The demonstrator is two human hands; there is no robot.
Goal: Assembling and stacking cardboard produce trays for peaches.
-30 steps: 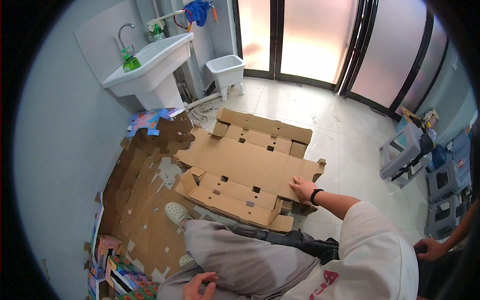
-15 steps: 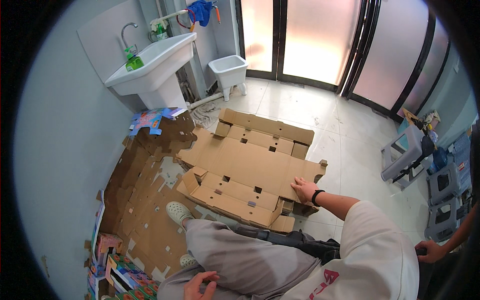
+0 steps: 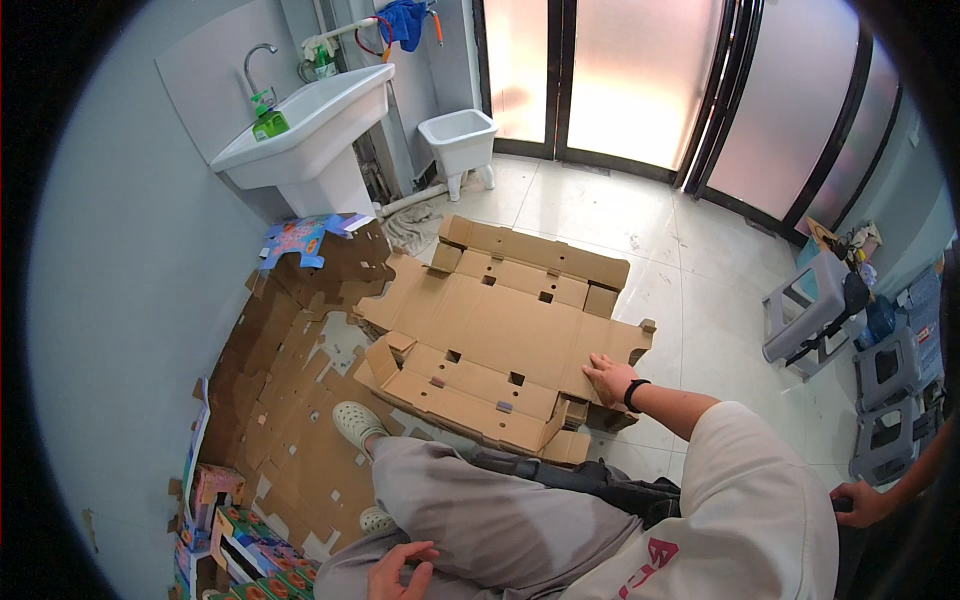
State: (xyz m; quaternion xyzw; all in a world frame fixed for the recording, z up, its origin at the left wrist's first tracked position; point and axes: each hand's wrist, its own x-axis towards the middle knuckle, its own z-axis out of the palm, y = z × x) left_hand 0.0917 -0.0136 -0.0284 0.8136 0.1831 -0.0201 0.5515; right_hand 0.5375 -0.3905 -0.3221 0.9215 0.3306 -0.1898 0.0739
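My right hand [image 3: 610, 380] rests on the right end of a large brown cardboard sheet [image 3: 470, 320], fingers spread and nothing in them. Die-cut slots, small round holes and folded-up side flaps mark the sheet, and more cardboard shows beneath its near right corner. Close to my grey-trousered leg, my left hand [image 3: 402, 575] is open, thumb apart from the fingers and holding nothing; the picture's lower edge cuts it off.
Brown cardboard scraps [image 3: 290, 400] cover the floor at left, beside printed boxes [image 3: 245, 545]. A white sink [image 3: 310, 120] and a small mop basin [image 3: 458, 140] stand beyond. Grey stools [image 3: 805, 305] are at right, where another person's hand [image 3: 862, 503] grips something black.
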